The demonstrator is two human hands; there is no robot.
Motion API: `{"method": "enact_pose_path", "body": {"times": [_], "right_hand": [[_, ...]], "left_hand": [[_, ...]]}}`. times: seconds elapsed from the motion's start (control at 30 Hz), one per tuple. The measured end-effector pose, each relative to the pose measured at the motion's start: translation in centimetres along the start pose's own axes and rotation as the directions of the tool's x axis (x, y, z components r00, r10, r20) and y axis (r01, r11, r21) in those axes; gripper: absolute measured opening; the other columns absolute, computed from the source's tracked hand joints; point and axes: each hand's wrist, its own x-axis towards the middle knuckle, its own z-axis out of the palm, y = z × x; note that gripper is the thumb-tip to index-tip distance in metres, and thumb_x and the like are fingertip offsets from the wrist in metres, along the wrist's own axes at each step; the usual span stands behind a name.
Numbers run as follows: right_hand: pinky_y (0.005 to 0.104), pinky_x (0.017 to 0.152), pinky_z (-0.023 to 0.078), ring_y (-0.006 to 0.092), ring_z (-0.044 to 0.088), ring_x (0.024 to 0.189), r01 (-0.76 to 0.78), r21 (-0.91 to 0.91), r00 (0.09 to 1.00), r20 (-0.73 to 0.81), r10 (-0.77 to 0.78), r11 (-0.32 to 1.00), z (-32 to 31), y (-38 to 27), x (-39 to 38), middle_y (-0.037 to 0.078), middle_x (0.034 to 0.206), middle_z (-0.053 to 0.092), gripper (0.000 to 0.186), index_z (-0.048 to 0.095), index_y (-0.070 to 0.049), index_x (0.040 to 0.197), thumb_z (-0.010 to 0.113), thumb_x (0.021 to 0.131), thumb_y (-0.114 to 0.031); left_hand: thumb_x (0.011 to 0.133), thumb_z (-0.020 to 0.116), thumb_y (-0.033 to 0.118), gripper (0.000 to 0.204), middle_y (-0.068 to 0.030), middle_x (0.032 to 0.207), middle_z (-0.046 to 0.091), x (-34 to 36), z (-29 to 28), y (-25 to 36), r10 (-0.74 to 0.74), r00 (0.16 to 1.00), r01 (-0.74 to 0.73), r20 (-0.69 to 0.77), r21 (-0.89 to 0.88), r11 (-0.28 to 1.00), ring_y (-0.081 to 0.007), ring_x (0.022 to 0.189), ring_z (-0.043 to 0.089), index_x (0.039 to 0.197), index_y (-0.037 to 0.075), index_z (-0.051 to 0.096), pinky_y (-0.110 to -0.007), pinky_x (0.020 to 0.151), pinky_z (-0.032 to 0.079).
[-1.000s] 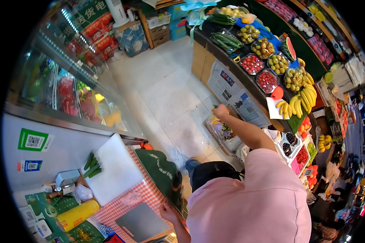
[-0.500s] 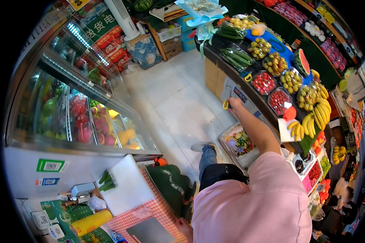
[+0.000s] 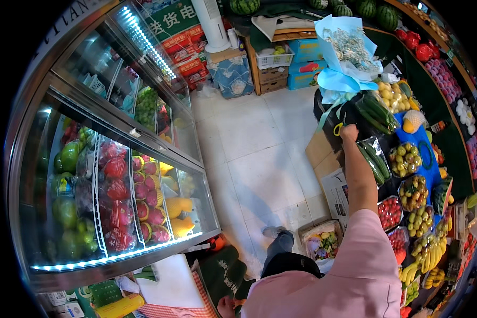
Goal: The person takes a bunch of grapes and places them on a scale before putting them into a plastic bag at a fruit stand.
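My right arm reaches forward over the dark counter's left edge. My right hand (image 3: 349,132) is closed on yellow-handled scissors (image 3: 338,129); one yellow loop shows beside the fingers, and the rest is mostly hidden. Close by lie wrapped trays of cucumbers (image 3: 375,112), and a bouquet in pale blue paper (image 3: 350,53) stands just beyond. Low in the picture, my left hand (image 3: 227,306) hangs near the dark green cloth (image 3: 222,270). Its fingers are too small and cut off to read.
A glass-door fridge (image 3: 209,212) full of fruit stands on the left. Packs of green fruit (image 3: 405,159), cherry tomatoes (image 3: 390,212) and bananas (image 3: 432,254) line the counter at right. A crate of scraps (image 3: 323,241) sits on the floor by my foot. A white board (image 3: 172,283) lies lower left.
My right hand has moved forward with the scissors, from beside the counter to near the bouquet and cucumbers. The view has shifted, bringing more of the fridge and far shelves into sight.
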Motion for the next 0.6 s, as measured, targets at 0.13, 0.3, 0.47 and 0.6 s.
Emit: {"method": "enact_pose_path", "body": {"times": [0.13, 0.3, 0.47, 0.6], "right_hand": [[0.0465, 0.091, 0.048, 0.0417, 0.053, 0.111, 0.306, -0.099, 0.936, -0.147, -0.318, 0.947, 0.2, -2.0, -1.8, 0.024, 0.120, 0.053, 0.038, 0.057, -0.001, 0.118, 0.058, 0.083, -0.016], [0.0443, 0.092, 0.048, 0.0393, 0.058, 0.104, 0.514, 0.006, 0.851, 0.121, -0.511, 0.858, 2.3, -1.9, -7.5, 0.024, 0.113, 0.059, 0.039, 0.065, -0.002, 0.112, 0.066, 0.075, -0.017], [0.0414, 0.093, 0.048, 0.0367, 0.060, 0.104, 0.768, 0.037, 0.587, 0.357, -0.726, 0.640, 6.8, -1.5, -12.8, 0.024, 0.118, 0.057, 0.039, 0.065, -0.004, 0.112, 0.069, 0.077, -0.021], [0.0400, 0.091, 0.049, 0.0336, 0.062, 0.101, 0.624, 0.138, 0.633, 0.489, -0.600, 0.769, 10.0, -8.9, -11.5, 0.021, 0.115, 0.059, 0.039, 0.065, -0.005, 0.111, 0.070, 0.078, -0.025]], "left_hand": [[0.091, 0.063, 0.022, 0.023, -0.0051, 0.077, 0.067, 0.1, 2.9, 4.1, 0.132, 0.990, -0.136, -0.042, -0.117, 0.984, -0.0109, 0.068, 0.061, 0.092, 0.000, 0.068, -0.026, 0.062, 0.051], [0.089, 0.063, 0.022, 0.023, -0.0058, 0.062, 0.060, -0.2, 7.0, 7.1, 0.165, 0.985, -0.170, -0.044, -0.191, 0.967, -0.0119, 0.053, 0.056, 0.088, -0.001, 0.064, -0.027, 0.047, 0.044], [0.084, 0.065, 0.027, 0.025, -0.0046, 0.064, 0.060, 5.9, 7.8, 7.3, 0.169, 0.949, -0.189, 0.266, 0.055, 0.980, -0.0135, 0.058, 0.057, 0.078, 0.003, 0.065, -0.032, 0.049, 0.044], [0.080, 0.064, 0.026, 0.023, -0.0067, 0.064, 0.059, 10.5, 10.2, 12.1, 0.082, 0.985, -0.105, 0.155, 0.149, 0.983, -0.0189, 0.060, 0.057, 0.075, 0.004, 0.062, -0.036, 0.051, 0.044]]}}
